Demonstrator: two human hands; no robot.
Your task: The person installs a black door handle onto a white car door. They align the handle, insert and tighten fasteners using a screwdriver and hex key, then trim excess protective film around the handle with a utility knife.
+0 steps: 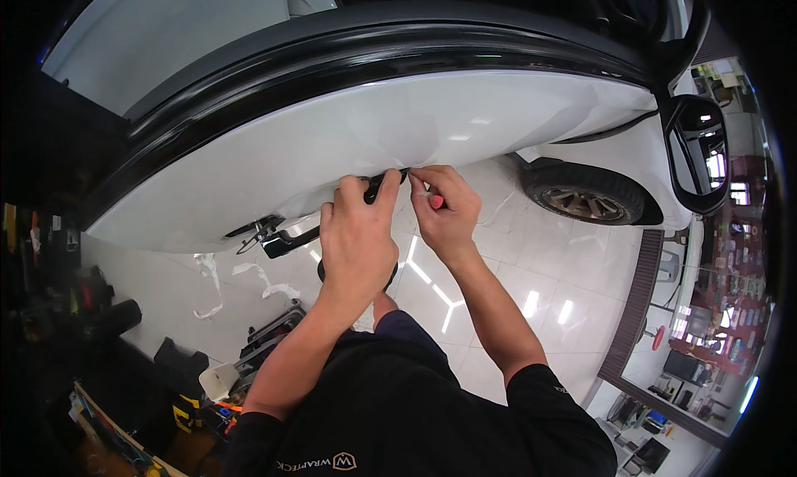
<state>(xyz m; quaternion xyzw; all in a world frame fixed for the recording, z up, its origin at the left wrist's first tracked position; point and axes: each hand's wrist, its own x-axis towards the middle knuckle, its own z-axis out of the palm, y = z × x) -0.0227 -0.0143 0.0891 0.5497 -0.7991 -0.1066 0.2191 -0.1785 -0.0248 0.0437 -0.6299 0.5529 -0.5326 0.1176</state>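
Observation:
A light grey car door (332, 145) stretches across the view in front of me. My left hand (359, 240) is closed around the black door handle (290, 241), whose rear end sticks out from the door, apart from the panel. Beside it, my right hand (447, 213) is pinched, its fingertips meeting the front end of the handle close to the door skin. A small tool with a red end (436, 201) shows between the curled fingers of that hand; the rest of it is hidden. Behind the handle's rear end, a dark bracket (257, 226) shows in the door's opening.
White scraps of film (207, 282) lie on the tiled floor (515, 286). A tool cart (270, 340) stands at my lower left. To the right are the front wheel (585, 193) and side mirror (697, 153). A dark floor grate (635, 303) runs farther right.

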